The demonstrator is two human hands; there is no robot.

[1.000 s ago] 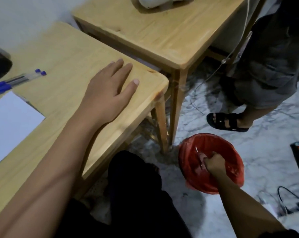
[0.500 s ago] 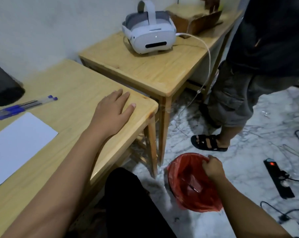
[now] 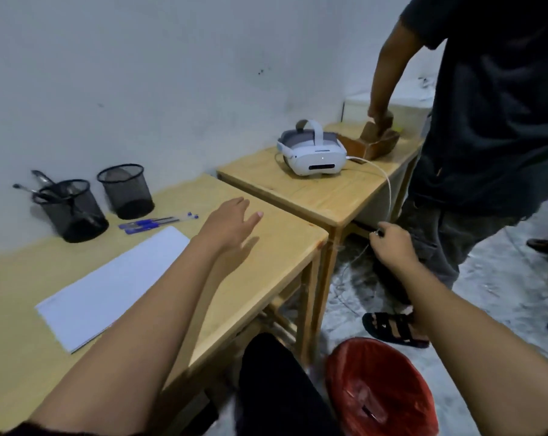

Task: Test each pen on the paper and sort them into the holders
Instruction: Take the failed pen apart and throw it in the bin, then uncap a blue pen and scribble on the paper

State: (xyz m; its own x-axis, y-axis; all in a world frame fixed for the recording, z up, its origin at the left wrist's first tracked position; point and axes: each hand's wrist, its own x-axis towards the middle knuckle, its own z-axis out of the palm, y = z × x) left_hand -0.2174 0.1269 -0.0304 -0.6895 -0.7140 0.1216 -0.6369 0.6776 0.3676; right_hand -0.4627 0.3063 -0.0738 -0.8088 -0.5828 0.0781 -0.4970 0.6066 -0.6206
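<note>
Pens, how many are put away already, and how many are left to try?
Done: a few pens stand in the left holder; the right holder looks empty. In hand: the right hand pinches a thin object, too blurred to name. Left: two blue pens lie beside the blank-looking paper.

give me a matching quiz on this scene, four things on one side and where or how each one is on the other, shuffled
Things
1. left holder
2. right holder
3. blue pens
4. red bin

States
a. stands on the floor
b. lie on the table by the paper
c. pens stick out of it
d. no pens stick out of it

Pairs: 1-c, 2-d, 3-b, 4-a
</note>
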